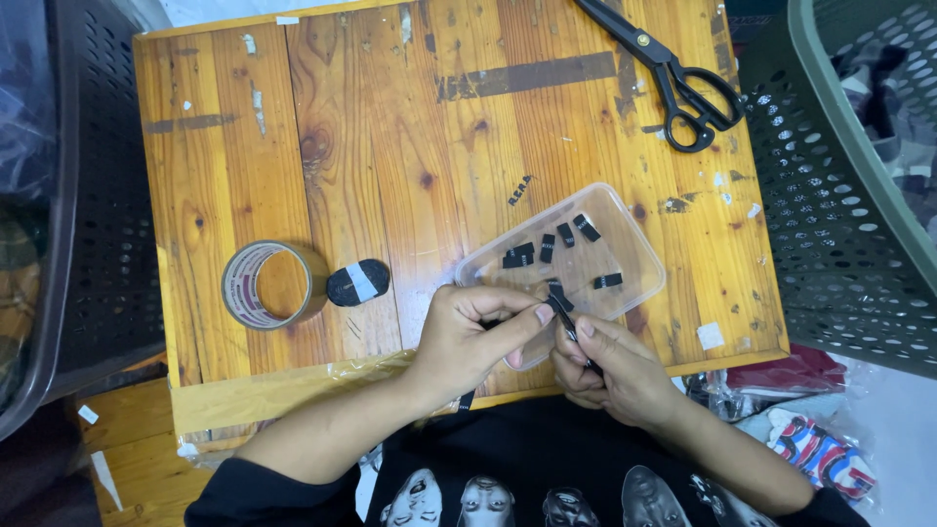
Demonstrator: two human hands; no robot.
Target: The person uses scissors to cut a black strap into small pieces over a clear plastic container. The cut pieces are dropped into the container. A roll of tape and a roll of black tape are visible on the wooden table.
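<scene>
While both hands meet at the near edge of the wooden worktop [390, 127], the left hand [467, 337] pinches a small black strip [560, 303] between thumb and forefinger, its grip narrow and closed on the piece. The right hand [613, 369] holds the same strip from below, fingers curled tight around its lower end. Just beyond them lies a clear plastic tray [639, 259] with several short black tabs [547, 247] scattered inside. A roll of brown tape [271, 284] stands near the left edge, a black-and-white bundle [357, 282] just beside it. Black scissors [673, 73] rest at the far right corner.
</scene>
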